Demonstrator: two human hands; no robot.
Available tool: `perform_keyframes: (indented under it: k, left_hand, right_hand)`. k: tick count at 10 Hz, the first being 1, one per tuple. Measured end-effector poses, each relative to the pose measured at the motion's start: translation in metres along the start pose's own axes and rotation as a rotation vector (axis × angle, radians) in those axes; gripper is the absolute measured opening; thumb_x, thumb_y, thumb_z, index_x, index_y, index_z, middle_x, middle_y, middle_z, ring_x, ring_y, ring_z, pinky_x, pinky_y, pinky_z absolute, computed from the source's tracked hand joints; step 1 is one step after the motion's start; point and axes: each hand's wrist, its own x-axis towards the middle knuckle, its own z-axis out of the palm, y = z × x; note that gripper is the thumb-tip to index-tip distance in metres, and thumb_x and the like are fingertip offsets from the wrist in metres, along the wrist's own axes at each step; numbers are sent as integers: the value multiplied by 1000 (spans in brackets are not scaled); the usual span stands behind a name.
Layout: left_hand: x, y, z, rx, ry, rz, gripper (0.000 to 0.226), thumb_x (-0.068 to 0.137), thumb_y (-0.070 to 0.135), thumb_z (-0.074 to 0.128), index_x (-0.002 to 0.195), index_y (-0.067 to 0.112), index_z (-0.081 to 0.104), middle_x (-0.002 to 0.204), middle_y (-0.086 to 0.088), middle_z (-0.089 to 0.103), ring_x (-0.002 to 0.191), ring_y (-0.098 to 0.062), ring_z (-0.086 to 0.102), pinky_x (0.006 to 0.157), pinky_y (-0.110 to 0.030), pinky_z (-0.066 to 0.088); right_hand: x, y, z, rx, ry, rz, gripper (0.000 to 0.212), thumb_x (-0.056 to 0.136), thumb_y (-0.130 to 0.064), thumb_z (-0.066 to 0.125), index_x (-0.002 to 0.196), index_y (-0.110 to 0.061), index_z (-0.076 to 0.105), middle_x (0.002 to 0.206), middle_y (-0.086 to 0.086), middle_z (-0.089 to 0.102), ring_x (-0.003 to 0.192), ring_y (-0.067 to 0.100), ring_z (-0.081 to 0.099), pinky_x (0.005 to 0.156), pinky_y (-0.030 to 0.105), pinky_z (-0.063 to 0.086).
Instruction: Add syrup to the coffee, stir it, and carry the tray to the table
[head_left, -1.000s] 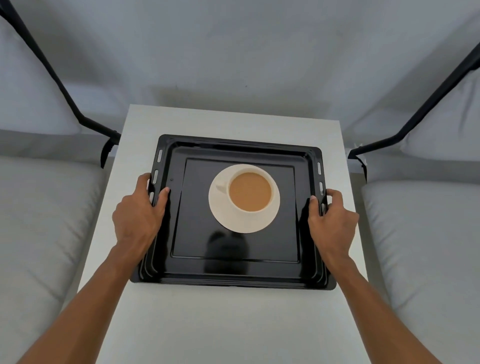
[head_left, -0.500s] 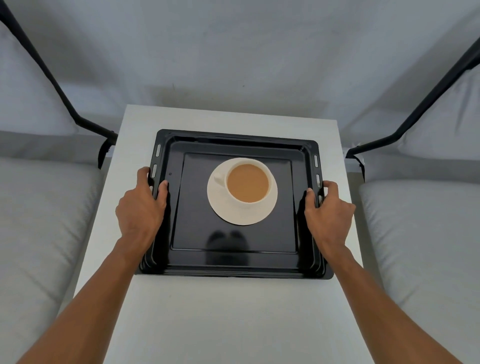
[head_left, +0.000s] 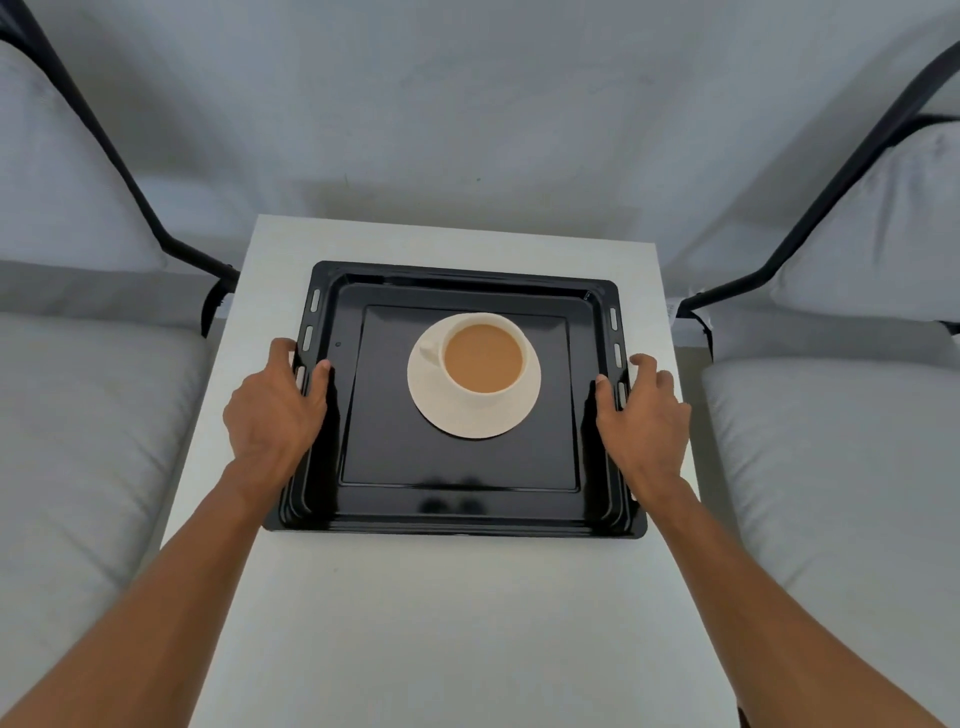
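A black metal tray (head_left: 457, 273) lies flat on the small white table (head_left: 441, 623). On it, slightly right of centre, a white cup of milky coffee (head_left: 483, 358) stands on a white saucer (head_left: 467, 426). My left hand (head_left: 270, 410) grips the tray's left rim, thumb inside and fingers wrapped over the outer edge. My right hand (head_left: 644, 415) is at the right rim. Its thumb touches the inner wall, but its fingers are spread and lifted off the edge. No syrup or spoon is in view.
Grey cushioned seats flank the table, one on the left (head_left: 78, 441) and one on the right (head_left: 841, 467). Their black frame tubes (head_left: 171, 244) (head_left: 753, 275) come close to the table's far corners. A pale wall lies behind.
The tray has slid away from me toward the table's far end and settled. My right fingers have uncurled from the rim, while the left hand keeps its grip.
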Motion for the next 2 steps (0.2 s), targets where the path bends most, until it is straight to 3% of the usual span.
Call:
perform_keyframes:
  k: [1, 2]
  left_hand:
    - [-10, -4, -13, 50, -31, -54, 55, 99, 51, 51, 134, 9, 50, 109, -30, 64, 92, -51, 65, 73, -48, 48]
    - [-36, -5, -29, 54, -47, -62, 60, 98, 50, 54, 141, 8, 45, 128, -30, 52, 109, -49, 59, 81, -57, 51]
  right_hand:
    - [-12, 2, -12, -8, -53, -3, 53, 97, -43, 57, 136, -9, 46, 121, 21, 57, 86, 38, 64, 86, 48, 49]
    - [-40, 2, -24, -7, -52, -8, 56, 94, -38, 63, 137, -7, 45, 120, 22, 55, 96, 40, 61, 83, 47, 49]
